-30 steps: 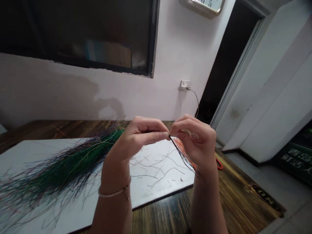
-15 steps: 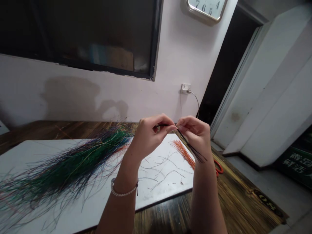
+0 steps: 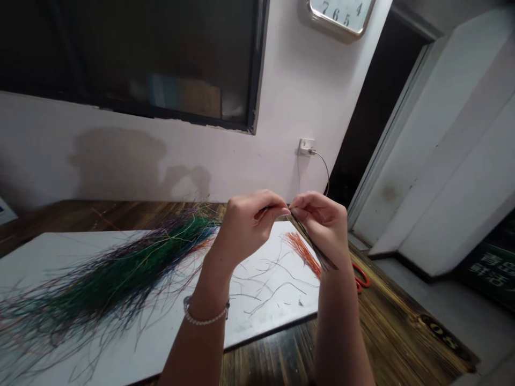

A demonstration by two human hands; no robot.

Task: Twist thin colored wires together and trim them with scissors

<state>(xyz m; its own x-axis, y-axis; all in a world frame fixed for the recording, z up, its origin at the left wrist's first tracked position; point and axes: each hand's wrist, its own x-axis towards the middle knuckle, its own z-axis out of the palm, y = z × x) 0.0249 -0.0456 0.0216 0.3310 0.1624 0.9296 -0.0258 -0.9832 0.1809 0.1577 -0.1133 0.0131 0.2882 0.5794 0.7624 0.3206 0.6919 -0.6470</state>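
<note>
One large heap of green, blue and purple wires (image 3: 132,265) lies at eight to nine o'clock from the meeting fingertips, on one white board (image 3: 261,324). Two hands work above the board. The left hand (image 3: 250,225), a single beaded bracelet (image 3: 206,321) on its wrist, has thumb and forefinger closed in a pinch at one bunch of dark wires (image 3: 312,244). Several loose strands (image 3: 263,292), too tangled to count, are scattered at six to seven o'clock. The right hand (image 3: 325,220) pinches the same bunch, whose free ends fan toward five o'clock, in front of its wrist. One orange wire bundle (image 3: 302,252) rests at five o'clock; one red handle (image 3: 365,279) shows at four, on the wooden table (image 3: 386,321).

Compared with one second ago, both hands appear closer together and more of the orange wire bundle shows. Against the half-second frame, less dark wire is visible inside the left hand's curl.
</note>
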